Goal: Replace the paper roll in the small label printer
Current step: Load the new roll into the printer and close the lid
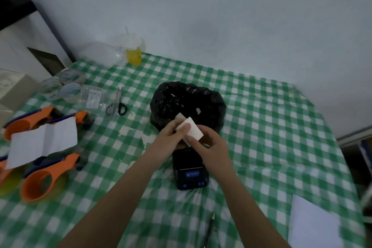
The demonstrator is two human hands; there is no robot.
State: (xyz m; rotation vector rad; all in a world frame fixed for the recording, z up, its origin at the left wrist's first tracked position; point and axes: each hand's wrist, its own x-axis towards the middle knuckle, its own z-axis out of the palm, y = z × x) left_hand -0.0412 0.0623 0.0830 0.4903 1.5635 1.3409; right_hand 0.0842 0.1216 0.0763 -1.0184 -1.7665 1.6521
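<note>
A small black label printer [191, 173] sits on the green checked tablecloth in the middle of the table, with a lit blue panel on its near face. Just above its far end both hands meet on a strip of white label paper [194, 130] that sticks up and tilts right. My left hand [171, 139] pinches the strip's left edge with the thumb on top. My right hand [211, 145] holds the lower right part of the strip. The roll itself is hidden behind my hands.
A black plastic bag [187, 102] stands right behind the printer. Scissors [117, 102], tape rolls [60, 84] and a packet lie at the left back. Orange tape dispensers [44, 175] and a white sheet [42, 143] fill the left edge. A yellow drink cup [133, 52] stands by the wall. Paper [314, 223] lies front right.
</note>
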